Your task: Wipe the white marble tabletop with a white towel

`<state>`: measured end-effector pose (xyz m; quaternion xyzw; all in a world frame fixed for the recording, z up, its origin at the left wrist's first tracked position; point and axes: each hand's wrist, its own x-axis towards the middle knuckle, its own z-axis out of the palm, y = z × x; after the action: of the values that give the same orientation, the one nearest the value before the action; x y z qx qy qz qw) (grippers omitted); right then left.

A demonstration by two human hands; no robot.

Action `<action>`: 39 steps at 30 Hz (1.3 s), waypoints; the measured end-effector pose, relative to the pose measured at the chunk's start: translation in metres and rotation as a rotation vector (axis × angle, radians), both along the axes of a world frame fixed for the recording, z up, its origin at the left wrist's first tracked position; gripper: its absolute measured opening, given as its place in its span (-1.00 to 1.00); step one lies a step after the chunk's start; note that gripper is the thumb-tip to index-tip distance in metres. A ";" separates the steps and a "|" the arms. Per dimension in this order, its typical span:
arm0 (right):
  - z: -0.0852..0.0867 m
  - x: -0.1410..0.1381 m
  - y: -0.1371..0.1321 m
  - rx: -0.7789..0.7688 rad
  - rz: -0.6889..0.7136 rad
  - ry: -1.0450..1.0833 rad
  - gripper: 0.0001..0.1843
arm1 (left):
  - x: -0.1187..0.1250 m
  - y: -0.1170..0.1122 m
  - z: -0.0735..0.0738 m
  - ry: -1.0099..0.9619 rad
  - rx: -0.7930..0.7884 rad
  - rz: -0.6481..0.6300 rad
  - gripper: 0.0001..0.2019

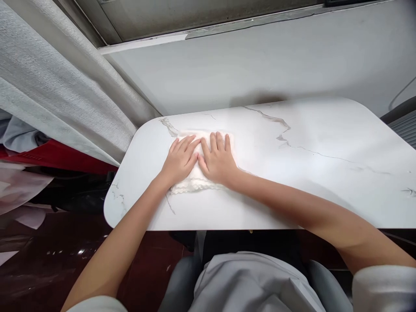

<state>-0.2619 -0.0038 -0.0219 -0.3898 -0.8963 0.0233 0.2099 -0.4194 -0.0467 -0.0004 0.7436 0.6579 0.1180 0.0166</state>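
Left hand [180,159] and right hand [218,161] atop one possibly folded cloth [194,183]

Cloth [195,184] on table [325,173] left part; hands [199,160] flat on cloth.

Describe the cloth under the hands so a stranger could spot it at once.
On the white marble-veined table, look toward the left end, near the grey curtain. A folded cloth lies flat there under the left hand and right hand. Its cream tint and scalloped lace edge set it apart from the smooth table around it.
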 end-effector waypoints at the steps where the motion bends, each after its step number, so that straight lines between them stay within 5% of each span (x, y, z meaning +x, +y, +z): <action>1: 0.002 0.004 -0.011 0.003 0.015 -0.019 -0.37 | 0.003 -0.011 0.000 0.001 -0.003 0.006 -0.51; 14: 0.013 0.047 -0.109 0.012 0.384 0.011 -0.35 | 0.019 -0.125 -0.001 -0.004 0.029 -0.017 -0.53; 21: 0.015 0.025 -0.123 -0.015 0.446 0.059 -0.36 | -0.010 -0.146 -0.001 -0.073 -0.003 0.025 -0.53; 29: 0.006 -0.011 -0.094 0.012 0.429 0.110 -0.41 | -0.041 -0.111 0.002 -0.074 -0.044 0.038 -0.55; 39: 0.007 -0.043 0.011 -0.054 0.424 0.078 -0.54 | -0.065 -0.003 -0.001 -0.061 0.032 0.061 -0.53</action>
<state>-0.3047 0.0070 -0.0151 -0.1970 -0.9485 0.1058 0.2244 -0.4846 -0.0496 -0.0017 0.7195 0.6775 0.1515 0.0212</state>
